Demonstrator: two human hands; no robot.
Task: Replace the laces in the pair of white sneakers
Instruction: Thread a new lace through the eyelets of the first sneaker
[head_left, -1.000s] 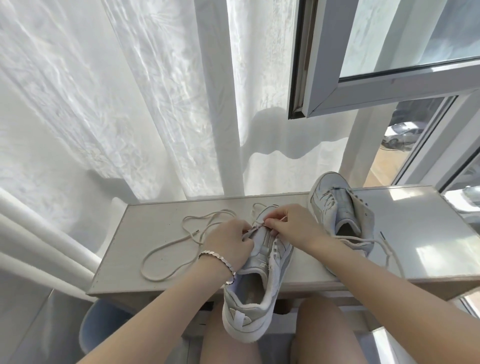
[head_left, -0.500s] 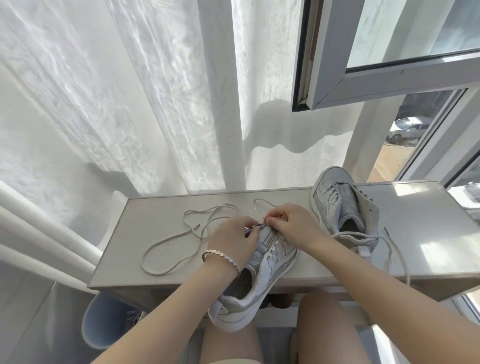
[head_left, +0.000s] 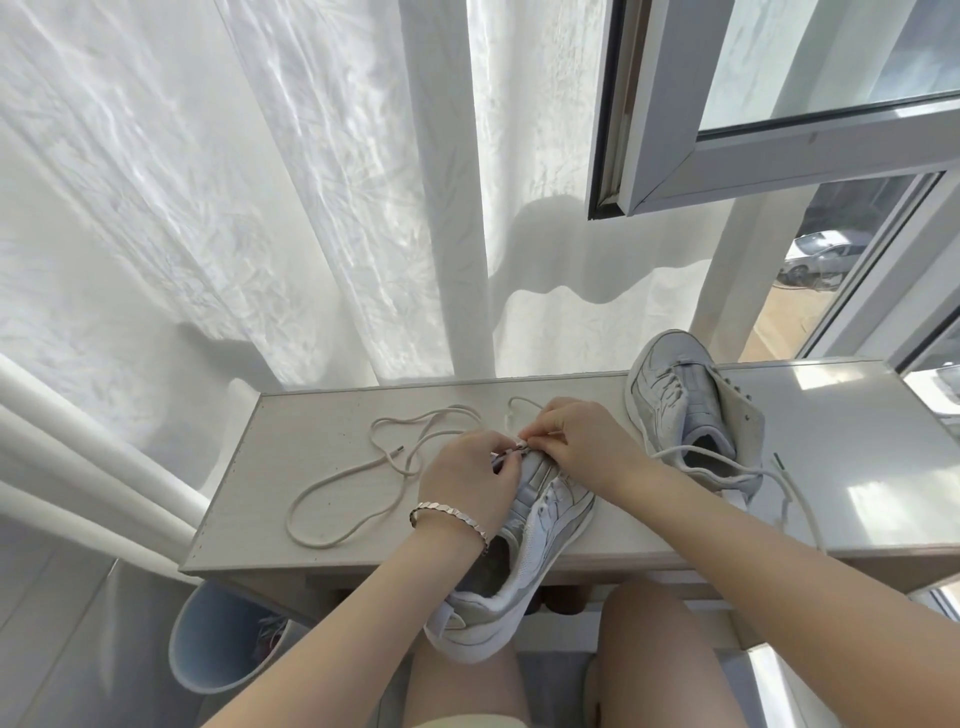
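Head view: at the left of the table (head_left: 270, 467) a loose lace (head_left: 384, 455) lies in slack loops; it looks light and limp, so it is likely to buckle if pushed and is best taken at its stiff tip and drawn rather than fed. Next to it the left hand (head_left: 467, 480), a bracelet (head_left: 451, 514) on its wrist, curls its fingers over the forepart of the near sneaker (head_left: 545, 525), whose toe rests on the table while its heel hangs off the front edge above the person's lap. The upper seems soft but keeps its shape, so a steadying grip beside the eyelets suits it. The right hand (head_left: 576, 441) arches over the toe, thumb and forefinger closed in a fine pinch on a lace end (head_left: 521, 443), the other fingers tucked in. At the right, the second sneaker (head_left: 685, 410) stands on the table, its own lace trailing loose.
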